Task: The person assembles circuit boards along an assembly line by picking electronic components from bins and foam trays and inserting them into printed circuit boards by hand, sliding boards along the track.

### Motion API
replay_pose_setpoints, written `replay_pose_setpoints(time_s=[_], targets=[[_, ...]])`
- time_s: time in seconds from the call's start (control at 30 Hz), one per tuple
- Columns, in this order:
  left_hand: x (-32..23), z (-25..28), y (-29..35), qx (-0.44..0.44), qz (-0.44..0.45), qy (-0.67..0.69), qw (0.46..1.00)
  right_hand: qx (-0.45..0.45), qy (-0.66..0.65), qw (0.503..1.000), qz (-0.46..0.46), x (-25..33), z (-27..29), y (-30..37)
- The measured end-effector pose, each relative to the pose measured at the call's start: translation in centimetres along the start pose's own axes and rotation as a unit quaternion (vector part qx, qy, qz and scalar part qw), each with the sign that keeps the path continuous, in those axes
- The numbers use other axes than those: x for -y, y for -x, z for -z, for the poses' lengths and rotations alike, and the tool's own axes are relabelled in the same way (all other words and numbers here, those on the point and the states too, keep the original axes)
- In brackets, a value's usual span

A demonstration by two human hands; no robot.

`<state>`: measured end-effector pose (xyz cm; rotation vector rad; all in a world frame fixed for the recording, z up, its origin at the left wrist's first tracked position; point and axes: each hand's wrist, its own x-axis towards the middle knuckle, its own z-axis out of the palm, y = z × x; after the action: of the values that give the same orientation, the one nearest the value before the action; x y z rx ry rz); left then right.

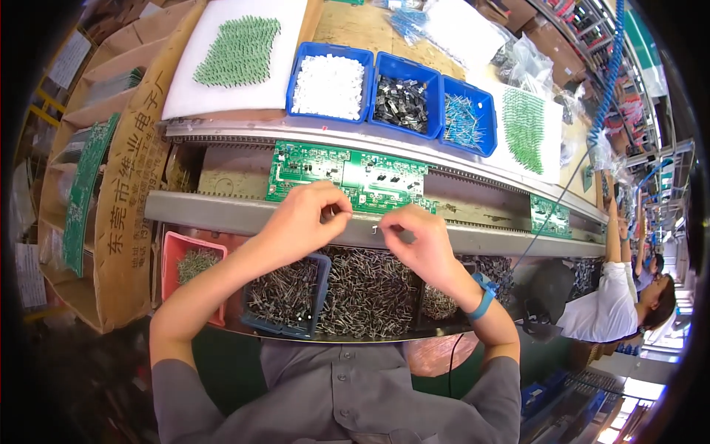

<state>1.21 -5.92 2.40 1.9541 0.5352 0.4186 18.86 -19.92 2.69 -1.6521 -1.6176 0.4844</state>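
My left hand (314, 217) is closed in a pinch over the near rail, just in front of a green circuit board (314, 164). What its fingertips hold, if anything, is too small to make out. To its right my right hand (418, 238) pinches a small electronic component (375, 229), of which a pale, wire-like end shows at the fingertips. The board lies between the rails of the line, with several dark parts on its face. Below my hands sit a dark blue bin (322, 296) and an open heap of wire-legged components (368, 292).
Beyond the rails stand blue bins of white parts (329, 85), black parts (400, 103) and blue-bodied parts (464, 122). Green parts stand on white foam (185, 96). A red bin (171, 259) and a cardboard rack (126, 222) are left. Another circuit board (549, 216) and a co-worker (606, 311) are right.
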Motion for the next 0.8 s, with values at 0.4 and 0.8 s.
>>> replay_pose_setpoints(time_s=[0.4,0.8], targets=[[1.1,0.3,0.1,-0.022,-0.063,-0.104,0.992,-0.019,0.114,0.992,0.055,-4.0,-0.5,-2.2],[1.4,-3.3,-1.4,-0.019,-0.194,-0.176,0.965,-0.024,0.151,0.986,0.072,-3.8,-0.8,-2.0]])
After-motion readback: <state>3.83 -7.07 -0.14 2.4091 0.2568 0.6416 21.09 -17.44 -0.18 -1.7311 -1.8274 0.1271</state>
